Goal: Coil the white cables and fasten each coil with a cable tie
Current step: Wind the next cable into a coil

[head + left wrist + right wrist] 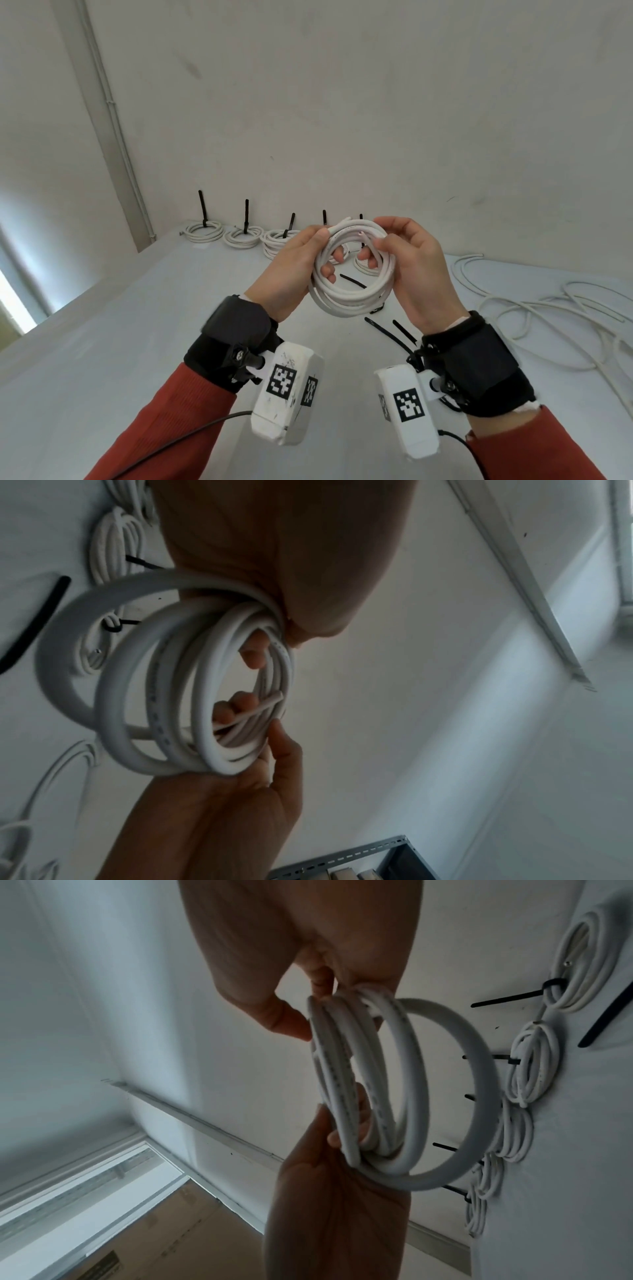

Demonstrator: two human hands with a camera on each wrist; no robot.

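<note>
Wrist camera boxes nearest, on red sleeves. Beyond them, white cable coil held above table. Left hand grips coil's left side, right hand its right, fingers curled through loops. Tied coils behind coil; loose cable ties beneath; uncoiled cables to its right.

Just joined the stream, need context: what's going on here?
A person holds a wound white cable coil in the air above the table. The left hand grips one side and the right hand the other, with fingers curled through the loops. No tie shows round it. Loose black cable ties lie on the table below, tied coils sit in a row by the wall, and uncoiled cables lie to the right.
</note>
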